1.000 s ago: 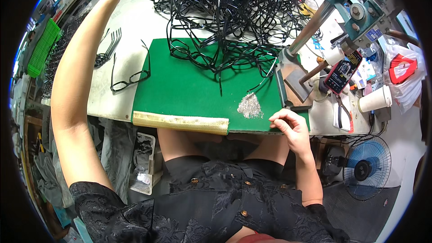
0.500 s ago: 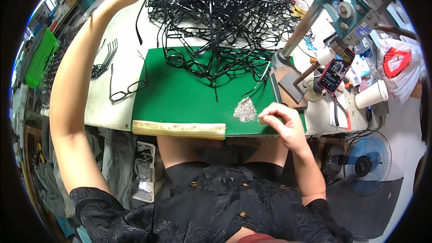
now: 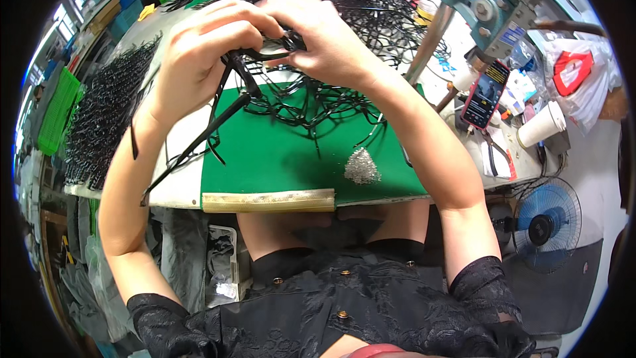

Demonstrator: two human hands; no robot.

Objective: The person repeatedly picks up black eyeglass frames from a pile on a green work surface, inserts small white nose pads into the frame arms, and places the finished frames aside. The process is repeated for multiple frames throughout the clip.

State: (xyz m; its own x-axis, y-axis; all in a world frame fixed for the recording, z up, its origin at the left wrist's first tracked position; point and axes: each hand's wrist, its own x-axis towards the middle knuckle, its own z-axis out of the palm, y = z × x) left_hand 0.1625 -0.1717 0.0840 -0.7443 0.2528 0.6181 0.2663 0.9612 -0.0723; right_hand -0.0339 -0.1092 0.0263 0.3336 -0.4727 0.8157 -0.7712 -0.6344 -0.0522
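Both hands are raised close together over the far left part of the green mat point(image 3: 265, 166). Between them is a black eyeglass frame point(image 3: 248, 86), its temples hanging down toward the near left. My left hand point(image 3: 205, 46) is closed around its left part. My right hand point(image 3: 324, 43) is closed at the other side of the frame, thumb below it; whether a tiny part is also pinched there is hidden. Behind and below the hands lies a large tangled pile of black eyeglass frames point(image 3: 331, 103). A small heap of tiny silvery metal pieces point(image 3: 362, 168) rests on the mat.
A green bench press point(image 3: 487, 10) stands at the right, with a phone point(image 3: 487, 96), pliers point(image 3: 493, 152) and a white paper cup point(image 3: 540, 124) beside it. A yellowish padded strip point(image 3: 268, 200) lines the near edge. More black frames point(image 3: 106, 113) fill the left side; a fan point(image 3: 543, 229) stands lower right.
My right hand has left the silvery heap and moved up and left to the frame. My left hand has come nearer from the far pile with an eyeglass frame.
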